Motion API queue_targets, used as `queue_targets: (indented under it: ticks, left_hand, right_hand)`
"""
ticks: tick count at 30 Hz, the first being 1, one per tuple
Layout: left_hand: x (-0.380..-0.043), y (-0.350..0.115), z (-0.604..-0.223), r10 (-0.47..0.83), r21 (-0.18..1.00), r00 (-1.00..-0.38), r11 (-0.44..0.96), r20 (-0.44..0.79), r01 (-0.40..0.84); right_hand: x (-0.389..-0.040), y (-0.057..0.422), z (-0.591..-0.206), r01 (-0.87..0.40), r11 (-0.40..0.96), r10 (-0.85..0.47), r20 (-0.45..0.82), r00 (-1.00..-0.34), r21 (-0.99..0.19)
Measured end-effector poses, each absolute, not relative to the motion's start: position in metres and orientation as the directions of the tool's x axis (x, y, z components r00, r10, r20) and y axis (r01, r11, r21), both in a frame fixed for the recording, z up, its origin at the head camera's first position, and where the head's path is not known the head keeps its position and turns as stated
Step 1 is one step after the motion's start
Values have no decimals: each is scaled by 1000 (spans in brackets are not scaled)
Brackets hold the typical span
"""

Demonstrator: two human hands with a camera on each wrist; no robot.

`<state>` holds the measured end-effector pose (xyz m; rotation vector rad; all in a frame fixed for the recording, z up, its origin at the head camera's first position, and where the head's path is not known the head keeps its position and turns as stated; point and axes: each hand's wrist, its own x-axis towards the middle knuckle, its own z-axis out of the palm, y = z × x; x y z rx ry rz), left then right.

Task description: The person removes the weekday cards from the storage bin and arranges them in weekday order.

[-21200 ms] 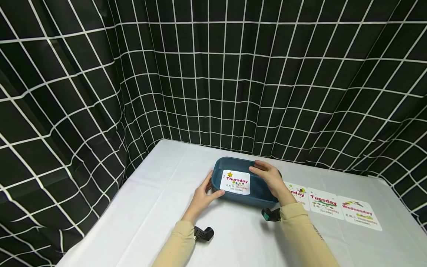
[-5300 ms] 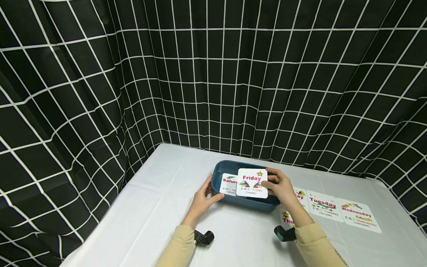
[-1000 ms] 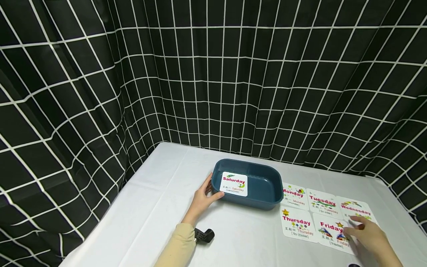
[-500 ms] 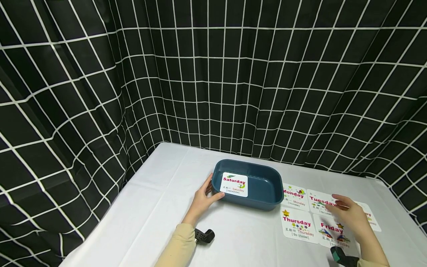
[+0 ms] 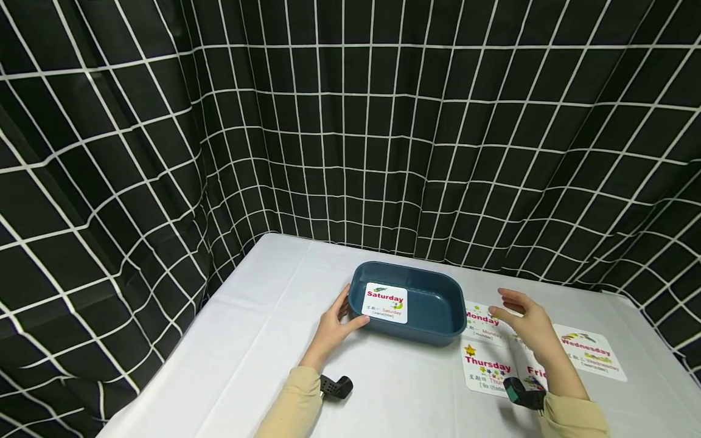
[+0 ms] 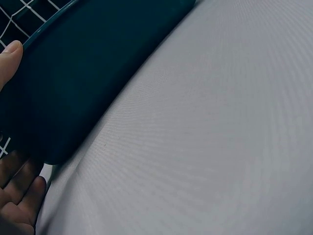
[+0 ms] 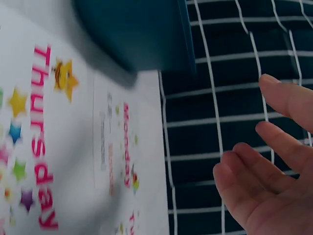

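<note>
A dark blue rectangular plastic box [image 5: 416, 331] stands on the white table. My left hand [image 5: 331, 331] grips its left end, thumb at the front rim and fingers round the side. Inside, at the left, lies a white Saturday card [image 5: 385, 303]. My right hand [image 5: 531, 325] holds nothing; its fingers are loosely bent above the cards right of the box, pointing towards it. Under and around that hand lie a Monday card [image 5: 482, 322], a Thursday card [image 5: 486, 368] and a partly covered Friday card [image 5: 535, 372]. The Tuesday card is almost wholly hidden by the hand.
A Wednesday card [image 5: 588, 353] lies at the right end of the upper row. Black curtain [image 5: 350, 134] with white grid lines surrounds the table's far and side edges. White cloth [image 5: 405, 395] covers the table. Each wrist wears a small black camera [image 5: 336, 387].
The Thursday card, then the Friday card, went from the box to the table. In the last second my empty right hand has moved left from the Friday card towards the box. My left hand stayed.
</note>
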<state>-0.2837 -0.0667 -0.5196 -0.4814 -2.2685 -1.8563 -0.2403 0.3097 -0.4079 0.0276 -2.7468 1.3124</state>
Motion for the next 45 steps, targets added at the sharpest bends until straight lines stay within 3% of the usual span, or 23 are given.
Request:
queue_targets:
  ticks: [8,16,32,45]
  left_hand:
    - [-283,-67,-517,145,918,-931,173,334,356]
    - [-265,-66,-489,174,929,-928,117,328,351]
    - [-263,-66,-486,174,925,-926,125,336,359]
    - [-280,-65,-516,126,929,-943,175,307,326]
  right_hand:
    - [-256,277,-404,-153,566,-63,142,-988,-810]
    - [-269,247,-410,-169,494,-110,131,-985,-853]
    - [-294,205,-421,-106,424,-139,51,-989,-899]
    - [-308,185,-437,-16,272,-127,-20,-992,-962]
